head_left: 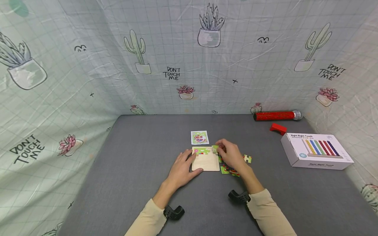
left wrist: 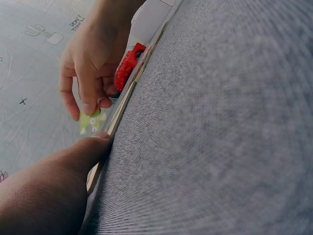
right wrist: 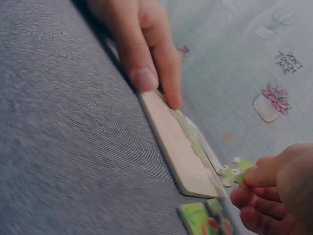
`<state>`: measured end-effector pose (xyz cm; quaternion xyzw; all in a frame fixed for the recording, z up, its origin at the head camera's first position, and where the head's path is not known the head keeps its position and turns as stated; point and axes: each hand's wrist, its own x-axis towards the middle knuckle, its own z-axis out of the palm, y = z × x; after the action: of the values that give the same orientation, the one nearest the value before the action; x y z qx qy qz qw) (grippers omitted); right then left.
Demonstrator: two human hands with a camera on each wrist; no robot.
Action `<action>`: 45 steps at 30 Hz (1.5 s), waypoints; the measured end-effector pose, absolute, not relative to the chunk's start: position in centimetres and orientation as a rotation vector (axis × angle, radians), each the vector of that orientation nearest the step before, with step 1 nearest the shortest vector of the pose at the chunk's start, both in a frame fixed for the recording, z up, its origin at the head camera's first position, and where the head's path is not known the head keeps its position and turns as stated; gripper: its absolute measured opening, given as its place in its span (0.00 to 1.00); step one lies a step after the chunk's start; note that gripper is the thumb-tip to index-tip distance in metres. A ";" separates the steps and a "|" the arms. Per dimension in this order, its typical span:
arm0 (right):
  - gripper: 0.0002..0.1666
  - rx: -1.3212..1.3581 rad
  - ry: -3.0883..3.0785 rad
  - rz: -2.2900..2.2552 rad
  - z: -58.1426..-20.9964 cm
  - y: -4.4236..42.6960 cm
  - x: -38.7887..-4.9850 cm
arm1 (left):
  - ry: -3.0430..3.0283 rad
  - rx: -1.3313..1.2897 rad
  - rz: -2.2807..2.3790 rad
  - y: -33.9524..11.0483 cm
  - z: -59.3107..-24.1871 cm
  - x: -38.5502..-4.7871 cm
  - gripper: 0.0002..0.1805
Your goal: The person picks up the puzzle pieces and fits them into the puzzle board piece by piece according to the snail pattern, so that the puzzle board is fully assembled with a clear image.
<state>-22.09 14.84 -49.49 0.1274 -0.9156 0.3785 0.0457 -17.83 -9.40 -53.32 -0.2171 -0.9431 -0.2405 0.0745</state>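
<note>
The board has only its far side filled; loose pieces lie right. The right hand pinches a green piece near the far-right corner; the left hand, fingers apart, touches the board.

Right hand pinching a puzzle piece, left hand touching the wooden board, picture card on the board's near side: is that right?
Wrong only about the picture card: the head view shows it on the far side of the wooden board. The right hand pinches the puzzle piece and the left hand touches the board, as stated.
</note>
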 end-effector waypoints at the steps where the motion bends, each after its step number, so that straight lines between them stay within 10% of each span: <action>1: 0.11 0.391 -2.803 1.152 -49.6 14.7 -22.1 | -2.830 -0.651 -0.719 -9.4 -53.3 -17.8 0.40; 45: 0.14 0.472 -2.818 0.856 -51.2 12.8 -21.6 | -2.825 -0.665 -0.673 -9.5 -53.4 -17.8 0.40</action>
<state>-21.56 12.84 -51.22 0.1577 -0.9418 0.2860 0.0793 -17.84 -9.50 -53.45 -0.2226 -0.9451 -0.2253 0.0810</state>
